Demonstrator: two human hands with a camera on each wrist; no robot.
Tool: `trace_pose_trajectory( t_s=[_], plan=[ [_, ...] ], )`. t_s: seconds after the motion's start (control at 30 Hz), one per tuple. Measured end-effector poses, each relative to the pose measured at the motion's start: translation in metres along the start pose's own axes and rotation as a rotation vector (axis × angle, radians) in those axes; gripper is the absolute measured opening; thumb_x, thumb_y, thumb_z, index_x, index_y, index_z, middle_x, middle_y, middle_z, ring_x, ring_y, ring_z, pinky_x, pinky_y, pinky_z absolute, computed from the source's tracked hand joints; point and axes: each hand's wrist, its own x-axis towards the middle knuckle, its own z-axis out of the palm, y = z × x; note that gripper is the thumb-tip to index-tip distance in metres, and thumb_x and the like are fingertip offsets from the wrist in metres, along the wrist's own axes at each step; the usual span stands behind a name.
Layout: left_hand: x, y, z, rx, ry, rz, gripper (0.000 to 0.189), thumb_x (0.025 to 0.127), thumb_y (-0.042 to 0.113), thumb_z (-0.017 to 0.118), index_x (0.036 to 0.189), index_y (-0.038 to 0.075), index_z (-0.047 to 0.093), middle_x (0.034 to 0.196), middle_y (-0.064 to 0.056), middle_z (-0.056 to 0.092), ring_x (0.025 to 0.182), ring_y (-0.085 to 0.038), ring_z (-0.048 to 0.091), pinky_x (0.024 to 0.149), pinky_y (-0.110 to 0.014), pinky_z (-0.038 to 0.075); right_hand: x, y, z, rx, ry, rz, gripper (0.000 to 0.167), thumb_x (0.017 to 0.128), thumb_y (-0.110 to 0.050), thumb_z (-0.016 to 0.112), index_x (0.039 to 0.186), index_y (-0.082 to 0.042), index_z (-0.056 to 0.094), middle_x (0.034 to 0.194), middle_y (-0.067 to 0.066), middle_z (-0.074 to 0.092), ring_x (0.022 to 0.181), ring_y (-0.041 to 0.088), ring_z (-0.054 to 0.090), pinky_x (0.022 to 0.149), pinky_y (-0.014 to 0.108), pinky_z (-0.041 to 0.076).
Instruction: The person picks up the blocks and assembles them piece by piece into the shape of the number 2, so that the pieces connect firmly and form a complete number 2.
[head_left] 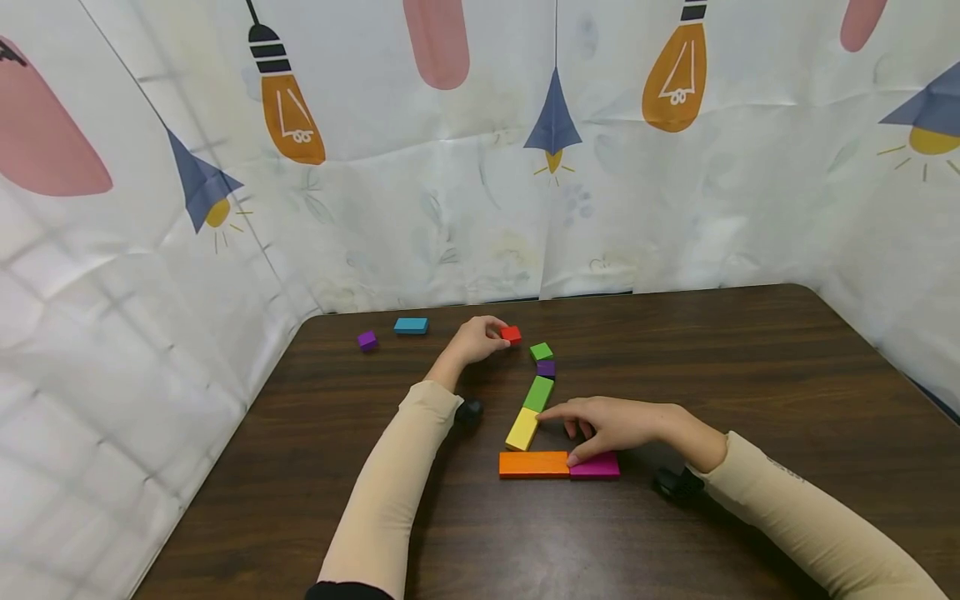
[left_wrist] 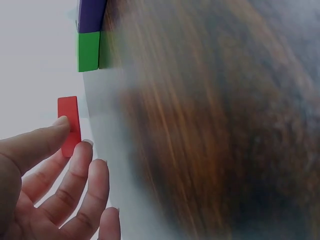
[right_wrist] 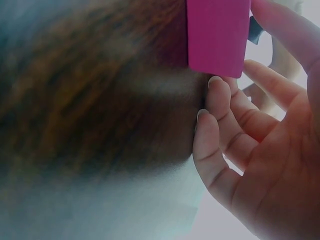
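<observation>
My left hand (head_left: 477, 341) pinches a small red block (head_left: 511, 334) between thumb and fingers, toward the back of the table. The left wrist view shows the thumb lying across the red block's (left_wrist: 70, 127) face. Close by on the right begins a line of blocks: a green one (head_left: 541, 351), a purple one (head_left: 546, 367), a longer green one (head_left: 538, 393) and a yellow one (head_left: 522, 429). With the index finger at the yellow block's edge, my right hand (head_left: 611, 423) rests its thumb where an orange block (head_left: 533, 465) meets a magenta block (head_left: 600, 467).
At the back left of the dark wooden table (head_left: 315, 467) lie a blue block (head_left: 411, 326) and a small purple block (head_left: 367, 340). A patterned curtain (head_left: 465, 208) hangs behind the table and along its sides.
</observation>
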Motion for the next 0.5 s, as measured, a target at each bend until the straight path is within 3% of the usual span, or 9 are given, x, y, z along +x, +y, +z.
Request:
trace_pose_trajectory(
  t_s=[0.2,0.4,0.5],
  plan=[
    [0.001,0.002,0.002,0.009,-0.017,-0.004,0.036,0.099,0.015,0.070,0.133,0.005,0.066,0.111,-0.015,0.070,0.097,-0.027,0.065,0.085,-0.038,0.052,0.000,0.001,0.000,0.004,-0.005,-0.003,0.071,0.094,-0.047,0.074,0.155,-0.027,0.045,0.104,-0.006,0.054,0.080,0.009,0.051,0.067,0.026,0.045],
    [0.002,0.002,0.002,0.039,-0.026,0.008,0.035,0.098,0.013,0.070,0.132,0.004,0.066,0.109,-0.014,0.069,0.097,-0.027,0.065,0.085,-0.038,0.052,0.006,0.022,0.004,0.006,-0.007,0.047,0.072,0.088,-0.058,0.075,0.152,-0.044,0.044,0.105,-0.008,0.057,0.082,0.011,0.055,0.068,0.027,0.048],
    [0.003,0.003,0.002,0.052,-0.028,0.013,0.035,0.098,0.013,0.070,0.131,0.003,0.066,0.109,-0.014,0.069,0.097,-0.027,0.064,0.086,-0.038,0.052,0.007,0.024,0.004,-0.007,-0.007,0.045,0.073,0.088,-0.059,0.075,0.152,-0.046,0.043,0.105,-0.008,0.057,0.081,0.012,0.056,0.068,0.028,0.049]
  ],
)
